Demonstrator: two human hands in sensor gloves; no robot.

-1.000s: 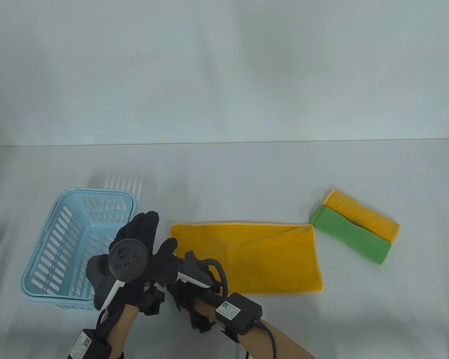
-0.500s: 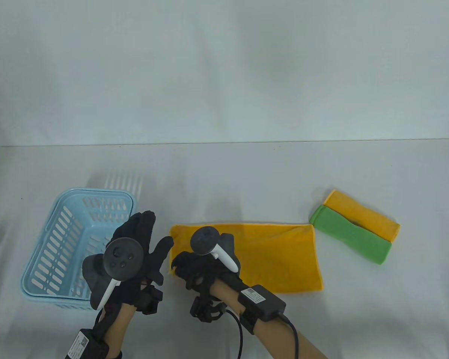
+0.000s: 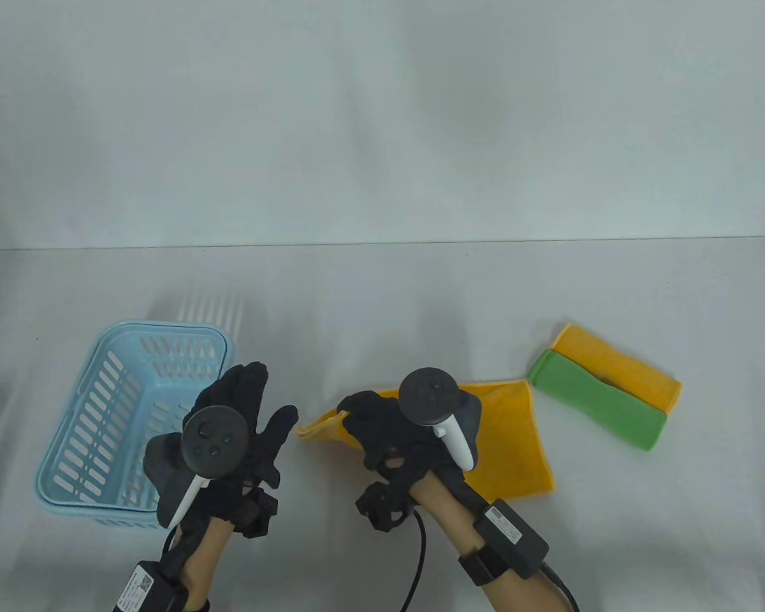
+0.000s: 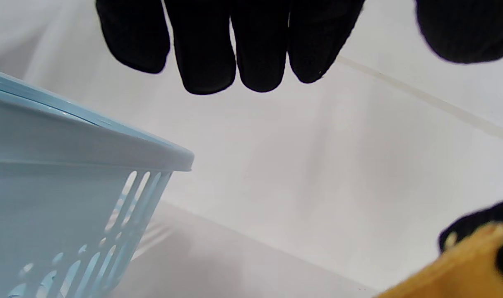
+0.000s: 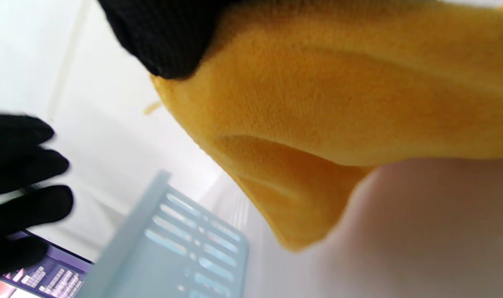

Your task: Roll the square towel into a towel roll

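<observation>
Yellow towel (image 3: 510,440) under the right hand (image 3: 408,440): soft matt cloth, fine nubbly pile, stitched hem showing where the fingers pinch its lifted end. Both hands, the left hand (image 3: 236,433) too, wear black knit gloves, matt and coarse-woven, each with a smooth dark plastic tracker (image 3: 215,442) of slight sheen on its back. Basket (image 3: 89,408) just beside the left hand: pale blue moulded plastic, smooth and faintly glossy; table (image 3: 382,299) is a dull white; folded green cloth (image 3: 596,401) and yellow cloth (image 3: 618,363) beyond the right hand look matt.
</observation>
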